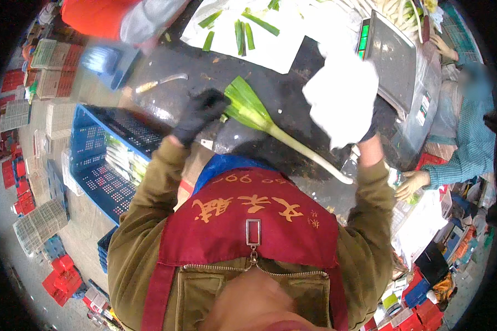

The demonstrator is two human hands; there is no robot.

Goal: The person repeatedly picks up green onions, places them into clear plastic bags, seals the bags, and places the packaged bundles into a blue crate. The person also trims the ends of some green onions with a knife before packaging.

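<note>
A single leek [288, 140] lies diagonally across the dark worktop [269, 103], its cut green leaves towards my left and its white root end towards my right forearm. My left hand [202, 112], in a black glove, is at the leaf edge with its fingers curled; whether it grips the leaf is unclear. At the right, my black-gloved right hand [373, 120] holds a bright white cloth or sheet [340, 99], which hides most of the fingers. A knife with a pale handle and curved blade [161, 82] lies beyond my left hand.
Cut green leaf pieces [243, 37] lie on a white sheet [283, 60] at the far side. A scale [391, 62] stands right. A blue crate [101, 165] holding leeks is at left. Co-workers' sleeves [459, 136] [149, 18] show at both sides.
</note>
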